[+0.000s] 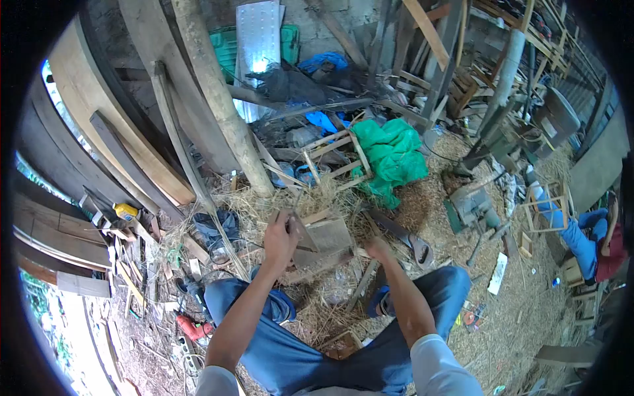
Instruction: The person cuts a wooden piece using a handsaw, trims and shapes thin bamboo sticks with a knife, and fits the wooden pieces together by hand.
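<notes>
Wood block [333, 239] just below view's centre. Left hand [281, 236] at block's 9 o'clock, fingers closed on wooden piece [304, 237]. Right hand [378, 249] at 3 o'clock; can't tell finger grip.

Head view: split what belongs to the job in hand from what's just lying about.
Likely the job:
- wooden piece in the left hand
- wooden block
- handsaw, less surely

Apparently lying about:
- red power tool
- green sheeting
- yellow container

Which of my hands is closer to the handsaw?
Right. The right hand is close beside the handsaw; the left hand is farther off, at the left side of the wooden block.
</notes>
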`<state>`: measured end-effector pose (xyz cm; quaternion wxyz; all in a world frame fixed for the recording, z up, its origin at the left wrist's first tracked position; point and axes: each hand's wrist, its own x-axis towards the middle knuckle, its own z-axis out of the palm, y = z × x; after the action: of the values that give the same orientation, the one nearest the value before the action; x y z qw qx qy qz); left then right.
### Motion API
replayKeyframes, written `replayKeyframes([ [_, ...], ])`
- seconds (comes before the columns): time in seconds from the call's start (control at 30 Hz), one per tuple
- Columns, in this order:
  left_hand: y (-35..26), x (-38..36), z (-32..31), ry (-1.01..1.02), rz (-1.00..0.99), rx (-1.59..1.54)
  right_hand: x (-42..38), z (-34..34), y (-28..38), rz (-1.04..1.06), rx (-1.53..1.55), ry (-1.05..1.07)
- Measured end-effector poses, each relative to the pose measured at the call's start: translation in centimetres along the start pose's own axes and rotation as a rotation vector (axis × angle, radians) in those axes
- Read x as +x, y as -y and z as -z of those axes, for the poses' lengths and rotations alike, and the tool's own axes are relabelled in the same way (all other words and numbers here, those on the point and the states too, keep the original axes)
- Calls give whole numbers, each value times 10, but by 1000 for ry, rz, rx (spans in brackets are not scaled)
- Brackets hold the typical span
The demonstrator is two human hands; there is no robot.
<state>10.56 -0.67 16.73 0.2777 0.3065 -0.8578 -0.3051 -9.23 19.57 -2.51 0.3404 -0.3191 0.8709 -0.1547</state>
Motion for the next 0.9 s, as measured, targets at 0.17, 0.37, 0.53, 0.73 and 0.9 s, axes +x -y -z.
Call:
replayKeyframes([
  [0.17,-1,24,-11,-10,-189,124,36,-66,-100,-246,-302,-321],
  [0.37,-15,39,-14,167,-110,137,91,-91,-126,-306,-356,-327],
  [0.53,7,40,-17,212,-188,39,115,-85,-104,-282,-289,-242],
  [0.73,-2,38,10,376,-66,-75,118,-42,-73,-155,-188,-318],
  [0.9,-3,25,34,349,-335,-104,98,39,-33,11,-554,241],
])
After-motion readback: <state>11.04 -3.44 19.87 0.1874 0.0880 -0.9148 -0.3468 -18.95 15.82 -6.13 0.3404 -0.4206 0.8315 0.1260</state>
